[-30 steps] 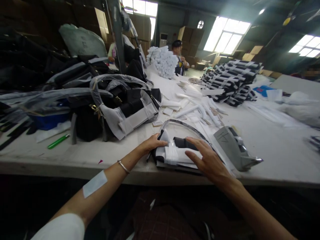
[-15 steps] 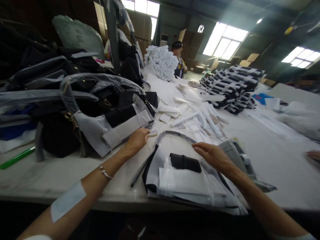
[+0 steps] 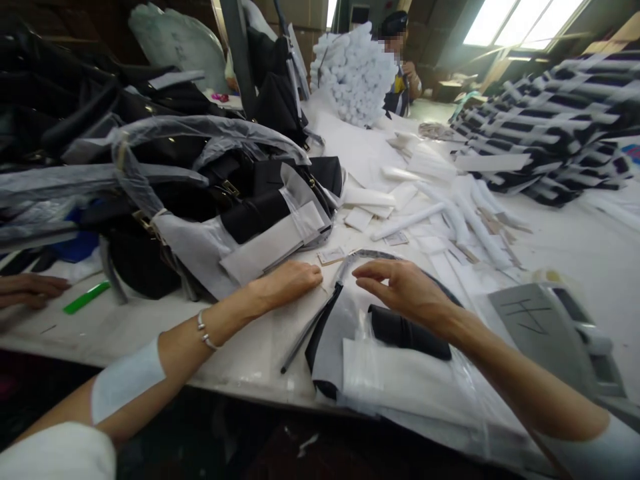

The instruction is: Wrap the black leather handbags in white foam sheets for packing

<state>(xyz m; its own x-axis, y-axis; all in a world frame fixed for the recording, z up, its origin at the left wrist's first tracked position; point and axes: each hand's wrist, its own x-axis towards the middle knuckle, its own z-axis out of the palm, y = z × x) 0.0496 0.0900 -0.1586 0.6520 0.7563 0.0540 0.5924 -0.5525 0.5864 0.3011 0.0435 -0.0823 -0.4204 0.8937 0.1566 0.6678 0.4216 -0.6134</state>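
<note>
A black handbag [image 3: 410,333] wrapped in white sheets and clear film lies flat near the table's front edge, its covered handle toward the back. My left hand [image 3: 295,279] is closed just left of the handle, with a thin string at its fingertips. Beyond those fingers a small tag [image 3: 331,255] lies on the table. My right hand [image 3: 395,283] hovers over the handle, thumb and fingers apart, with nothing visible between them. Left of my left hand stands another black bag [image 3: 250,220] with wrapped handles and white paper.
Black bags [image 3: 55,100] pile up at the left, near another person's hand [image 3: 33,290] and a green strip [image 3: 86,297]. White rolls [image 3: 355,77], paper pieces [image 3: 425,220] and a striped stack [image 3: 555,127] lie farther back. A grey device [image 3: 555,327] stands right. Someone stands behind.
The view has turned left and closer. My right hand has moved left over the handle, nearer my left hand. Another person's hand has come into view at the left.
</note>
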